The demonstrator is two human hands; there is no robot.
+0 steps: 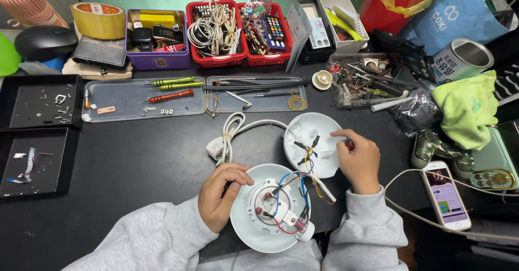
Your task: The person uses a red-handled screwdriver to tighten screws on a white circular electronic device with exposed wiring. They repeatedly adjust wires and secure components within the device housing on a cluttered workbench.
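Right at the near edge of the black bench (pixel 135 157) sits the opened white round appliance base (pixel 270 209), its inside facing up, a ring of terminals and red, blue and yellow wires (pixel 304 176) on show. Those wires run up and to the right into the detached white cover (pixel 316 141), which lies just beyond, hollow side up, so the pair line up on a diagonal from near-left to far-right. The left hand (pixel 219 195) curls its fingers over the base's left rim, gripping it. The right hand (pixel 358 160) rests on the cover's right edge, fingers closed round a small red-tipped thing I can't make out. The white cord with plug (pixel 224 141) coils just left of the cover. Further back lie clear trays (pixel 140 99) with green and red screwdrivers (pixel 172 82); behind those, red baskets (pixel 216 28) of cables. A phone (pixel 446 195) lies to the right, its cable trailing near the right wrist.
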